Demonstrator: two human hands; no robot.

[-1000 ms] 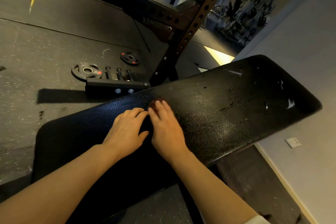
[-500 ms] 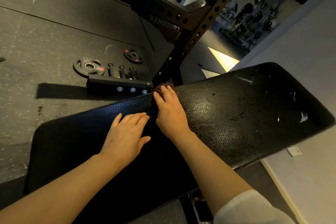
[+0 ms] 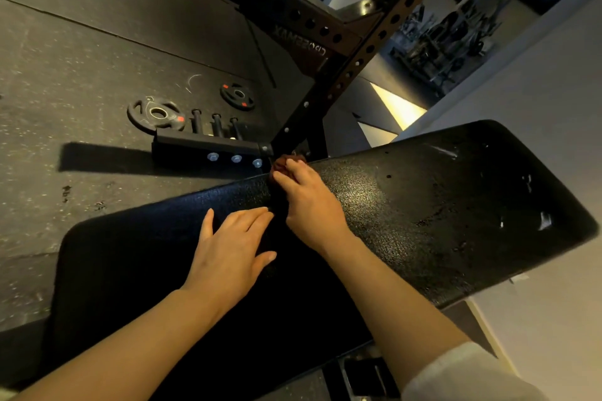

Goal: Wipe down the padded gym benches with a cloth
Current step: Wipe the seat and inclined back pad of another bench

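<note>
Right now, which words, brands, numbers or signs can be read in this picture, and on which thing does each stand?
"XAMSSORC" (CROSSMAX seen mirrored; middle letters blurred, so uncertain): on the crossbeam of the rack.
Weight plates on the floor: only red marks, any lettering too small to read.
Bench pad: no text seen.

Two bare forearms; left hand [image 3: 232, 247] and right hand [image 3: 309, 205] ungloved; a white sleeve [image 3: 469, 374] covers the right upper arm.

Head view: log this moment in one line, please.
stage: wiping gap between pads | right hand: holds cloth at far edge of bench | left hand: flat on seat pad
</note>
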